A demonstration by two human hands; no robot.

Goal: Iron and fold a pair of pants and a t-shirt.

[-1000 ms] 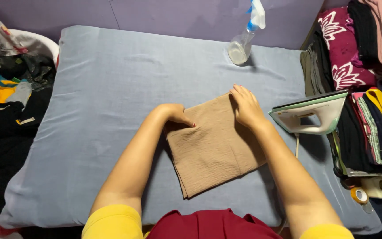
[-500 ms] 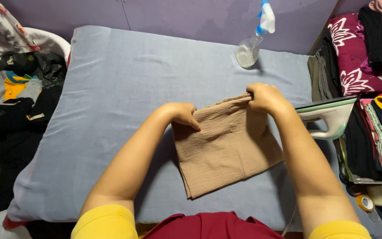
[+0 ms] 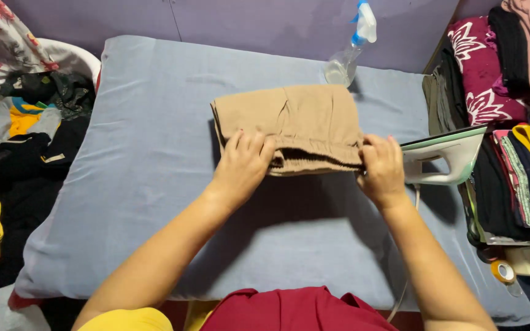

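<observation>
A tan ribbed garment (image 3: 299, 119) lies folded into a thick rectangle on the grey-blue padded surface (image 3: 136, 184). My left hand (image 3: 243, 165) grips its near left edge, fingers on top of the fold. At the near right corner my right hand (image 3: 381, 168) pinches the stacked layers. Both hands hold the folded edge facing me.
A white and green iron (image 3: 446, 156) stands on its heel just right of my right hand. A clear spray bottle (image 3: 349, 52) stands behind the garment. Stacks of folded clothes (image 3: 510, 110) fill the right side; loose clothes and a basket (image 3: 26, 122) lie at the left.
The garment was folded once more, away from me, into a shorter, thicker bundle. Both hands shifted from its far edge to its near edge.
</observation>
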